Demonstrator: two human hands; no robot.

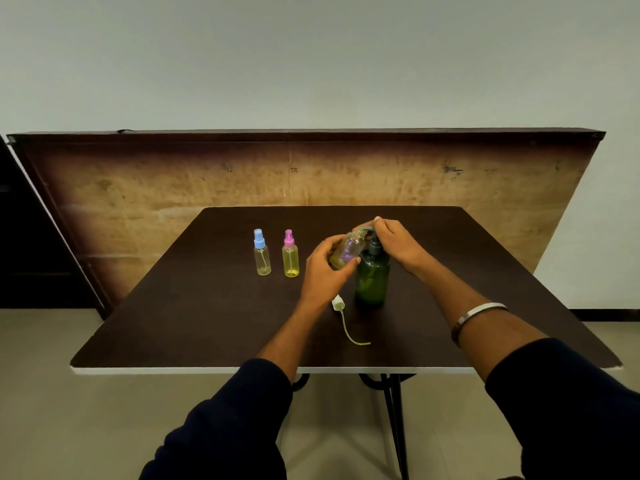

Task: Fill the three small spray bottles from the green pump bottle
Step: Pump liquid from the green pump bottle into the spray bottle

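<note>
The green pump bottle (371, 277) stands upright near the middle of the dark table (207, 323). My right hand (398, 242) rests on top of its pump head, fingers curled over it. My left hand (323, 268) grips an uncapped clear spray bottle (348, 251), tilted with its mouth under the pump's spout; yellowish liquid sits at its bottom. Its white spray cap (338, 304) with a long dip tube lies on the table in front of the green bottle. To the left stand a blue-capped spray bottle (262, 252) and a pink-capped spray bottle (290, 254), both upright and holding yellow liquid.
A wooden board (173, 188) leans behind the table's far edge. The table's near edge (207, 370) is white, with black metal legs below it. A metal bangle (478, 320) circles my right wrist.
</note>
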